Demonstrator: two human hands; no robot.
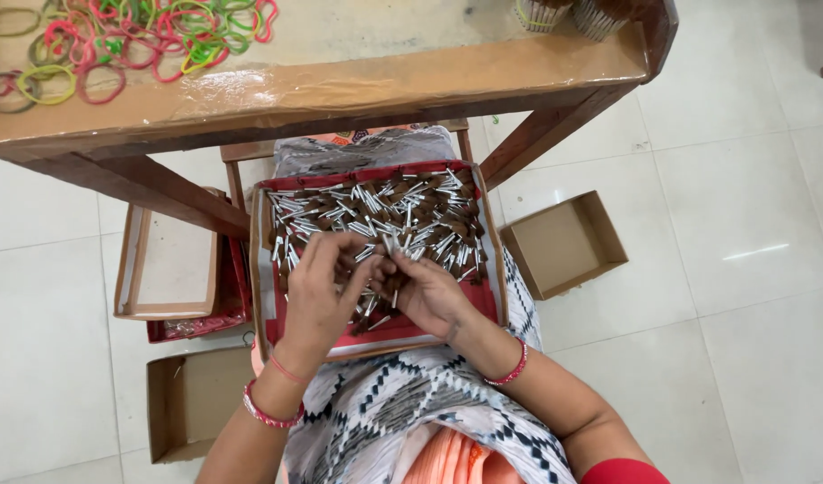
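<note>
White tiled floor; three empty boxes (564,244); two hands (375,291) gathering sticks (384,215).

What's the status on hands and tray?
Left hand and right hand together over the tray on the lap, fingers pinching a few small brown-and-silver sticks. Tray heaped with the same. Nothing in the way.

One head-worn camera looks steeply down from above the person's lap, close to the hands (375,291) and the tray (492,260) on the knees. The desk (340,90) edge crosses the top; tiled floor (743,269) fills the sides.
</note>
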